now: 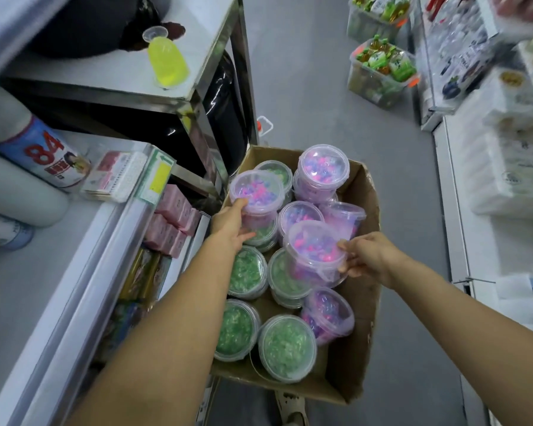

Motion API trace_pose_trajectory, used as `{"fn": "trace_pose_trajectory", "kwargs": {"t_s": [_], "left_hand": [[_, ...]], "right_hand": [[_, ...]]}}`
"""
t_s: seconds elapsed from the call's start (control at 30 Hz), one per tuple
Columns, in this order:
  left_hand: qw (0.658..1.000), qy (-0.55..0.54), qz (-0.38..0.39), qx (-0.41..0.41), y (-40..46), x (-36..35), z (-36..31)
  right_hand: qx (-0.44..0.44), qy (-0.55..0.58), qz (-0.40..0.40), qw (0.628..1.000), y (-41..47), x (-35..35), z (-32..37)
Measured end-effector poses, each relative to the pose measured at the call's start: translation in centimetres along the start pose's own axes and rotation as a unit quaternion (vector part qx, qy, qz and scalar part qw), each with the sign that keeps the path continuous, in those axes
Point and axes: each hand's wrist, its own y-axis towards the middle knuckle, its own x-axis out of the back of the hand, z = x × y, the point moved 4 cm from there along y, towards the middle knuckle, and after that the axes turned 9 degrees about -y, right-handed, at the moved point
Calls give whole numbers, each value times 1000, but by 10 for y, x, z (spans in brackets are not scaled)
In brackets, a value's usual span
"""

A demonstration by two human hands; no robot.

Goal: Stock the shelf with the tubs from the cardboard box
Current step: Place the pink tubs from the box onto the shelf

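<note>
Grey shop floor (320, 96) runs between two shelf units, and the cardboard box (363, 305) sits on it right below you, against the left shelf (83, 272). Your left hand (231, 224) curls round the side of a pink tub (257, 195) at the box's left edge. Your right hand (366, 256) pinches the rim of a second pink tub (316, 253), tilted above the green tubs (285, 347) packed upright in the box's near half.
</note>
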Motion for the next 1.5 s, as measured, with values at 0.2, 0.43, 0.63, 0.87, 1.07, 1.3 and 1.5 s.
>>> {"fn": "trace_pose_trajectory", "kwargs": {"t_s": [0.2, 0.43, 0.63, 0.87, 1.07, 1.3, 1.5], "left_hand": [[999, -40, -6, -32, -86, 49, 19], [989, -120, -27, -88, -218, 110, 41], [979, -131, -26, -154, -337, 157, 65], [956, -167, -103, -216, -472, 225, 89], [918, -197, -175, -296, -572, 302, 91], [863, -236, -250, -370, -659, 398, 88], [824, -263, -322, -386, -712, 502, 93]], "right_hand": [[47, 9, 17, 999, -49, 15, 15], [129, -23, 84, 988, -139, 20, 27], [208, -76, 152, 963, -232, 9, 32], [304, -129, 249, 910, -339, -44, 42], [364, -175, 301, 864, -421, -112, 58], [421, -172, 392, 800, -525, -226, 77], [456, -171, 412, 770, -614, -344, 88]]}}
